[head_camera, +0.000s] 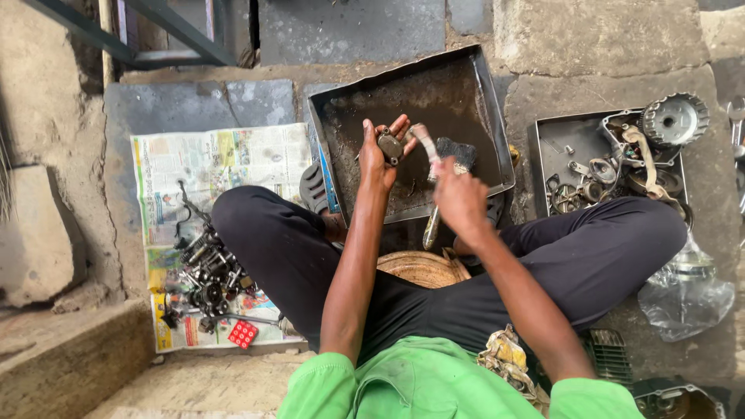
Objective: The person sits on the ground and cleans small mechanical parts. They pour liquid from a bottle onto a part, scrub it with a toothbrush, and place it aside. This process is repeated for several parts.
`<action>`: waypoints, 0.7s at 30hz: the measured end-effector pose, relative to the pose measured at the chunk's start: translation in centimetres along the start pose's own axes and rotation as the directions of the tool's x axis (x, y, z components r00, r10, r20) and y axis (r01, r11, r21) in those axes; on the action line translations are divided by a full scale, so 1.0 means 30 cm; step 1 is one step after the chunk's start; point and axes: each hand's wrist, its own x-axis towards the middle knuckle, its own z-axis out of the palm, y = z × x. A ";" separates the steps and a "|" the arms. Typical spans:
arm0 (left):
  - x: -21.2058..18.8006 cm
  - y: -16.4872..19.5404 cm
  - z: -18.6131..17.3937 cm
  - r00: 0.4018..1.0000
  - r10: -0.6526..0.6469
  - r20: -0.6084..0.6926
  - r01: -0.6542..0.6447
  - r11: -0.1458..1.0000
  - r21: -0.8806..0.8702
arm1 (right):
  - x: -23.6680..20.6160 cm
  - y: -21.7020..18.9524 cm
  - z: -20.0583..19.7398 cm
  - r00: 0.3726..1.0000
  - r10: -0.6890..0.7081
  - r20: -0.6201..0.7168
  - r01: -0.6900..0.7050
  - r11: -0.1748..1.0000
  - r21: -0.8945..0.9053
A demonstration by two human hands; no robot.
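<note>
**Small part held over a blackened tray**

On the stone floor at the left, a spread newspaper sheet (221,167) carries a heap of dark metal engine parts (209,275) and a small red square object (243,334). A person sits cross-legged in black trousers and a green shirt. The left hand (378,151), forearm stretched straight forward, has its fingers curled around a small round dark metal part (390,146), raised above a large, grimy rectangular metal tray (473,74). The right hand (459,198), wrist bent inward, is closed in a fist on a pale-handled brush with black bristles (452,154), whose tip lies just beside the part. Farther right, a smaller grey metal tray (555,136) holds gears and fittings, a toothed silver wheel (673,119) at its corner. A crumpled clear plastic bag (687,299) lies near the right knee.
</note>
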 end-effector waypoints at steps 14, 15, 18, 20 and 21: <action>0.000 0.021 -0.009 0.998 -0.046 -0.039 0.055 0.969 0.241 | 0.071 0.043 -0.062 0.967 -0.173 -0.186 0.148 0.979 -0.142; -0.001 0.027 -0.010 0.999 -0.052 0.010 0.049 0.978 0.204 | 0.034 0.028 -0.068 0.986 -0.120 -0.120 0.113 0.992 -0.060; -0.015 0.029 0.002 0.996 -0.090 0.002 0.090 0.992 0.085 | -0.050 -0.031 -0.056 0.986 -0.140 -0.086 0.147 0.986 0.084; -0.030 0.020 0.012 0.993 -0.115 0.010 0.114 0.991 0.075 | -0.095 -0.076 -0.014 0.905 -0.339 -0.259 0.358 0.934 0.027; -0.036 0.015 0.013 0.993 -0.110 0.049 0.106 0.991 0.088 | -0.110 -0.095 0.011 0.932 -0.297 -0.208 0.304 0.953 0.001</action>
